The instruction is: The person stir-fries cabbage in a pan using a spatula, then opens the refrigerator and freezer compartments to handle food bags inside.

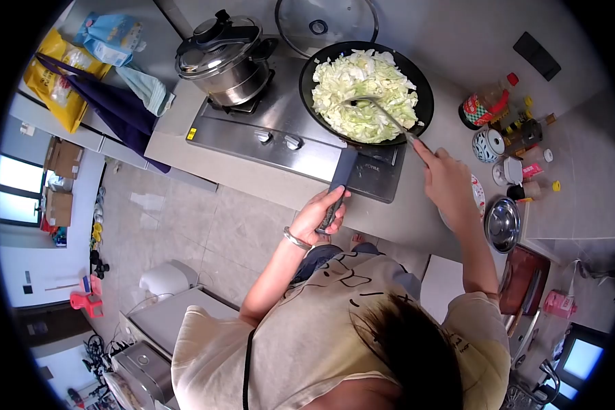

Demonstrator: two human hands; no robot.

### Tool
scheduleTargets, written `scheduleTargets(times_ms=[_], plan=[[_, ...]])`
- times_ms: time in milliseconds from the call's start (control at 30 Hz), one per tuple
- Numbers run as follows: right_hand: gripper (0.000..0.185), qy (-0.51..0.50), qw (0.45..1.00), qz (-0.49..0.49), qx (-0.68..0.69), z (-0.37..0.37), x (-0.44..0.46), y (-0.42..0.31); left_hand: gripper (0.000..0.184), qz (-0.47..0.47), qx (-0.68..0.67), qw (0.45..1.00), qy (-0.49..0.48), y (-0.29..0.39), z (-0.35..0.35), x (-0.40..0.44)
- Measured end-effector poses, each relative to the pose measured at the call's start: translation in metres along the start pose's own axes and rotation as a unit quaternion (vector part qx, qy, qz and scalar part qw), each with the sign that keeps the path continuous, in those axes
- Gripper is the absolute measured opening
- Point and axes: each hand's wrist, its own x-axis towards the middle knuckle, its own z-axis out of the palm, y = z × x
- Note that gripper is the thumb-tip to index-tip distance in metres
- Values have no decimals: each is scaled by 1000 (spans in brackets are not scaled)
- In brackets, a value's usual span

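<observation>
Past the hair [417,352], the handle [344,166] of the pan [426,92] is clasped by the left hand [321,212] and a spatula [388,115] by the right hand [447,176], its head among cabbage [389,75] over the cooktop [232,134]; stirring seems underway, spill-free turning called for next.

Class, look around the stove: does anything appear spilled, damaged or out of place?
Nothing clearly stands out. The chopped cabbage sits inside the pan, with no visible spill. The left hand holds the pan's handle and the right hand a utensil; the glass lid stands behind.
</observation>
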Motion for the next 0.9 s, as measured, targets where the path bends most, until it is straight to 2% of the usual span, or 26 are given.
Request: scheduleTargets(times_ms=[100,200,300,400,500,600,700,800,900], plan=[[50,-50,998,33,-4,-27,-10,0,28,1,-1,1000,-1,2,0,-1],[48,-38,998,32,36,-61,-11,-8,28,5,-5,1000,-14,0,-2,2],[48,32,997,-29,58,-22,18,-5,28,9,-1,999,-35,-2,-7,3],[49,-45,998,-14,29,13,24,-8,28,1,-1,1000,-10,1,0,-1],[50,-124,992,27,-1,-4,-6,-27,27,3,-6,1000,-12,2,-1,0],[50,-113,993,18,14,-9,0,-23,27,6,-2,1000,-6,1,0,1],[49,-26,998,7,48,2,23,-2,28,3,-1,1000,-2,-2,-1,0],[52,-33,999,-3,41,-48,10,4,28,7,-6,1000,-7,2,0,0],[49,-89,996,6,18,-82,-15,-5,28,10,-8,1000,-13,3,2,0]])
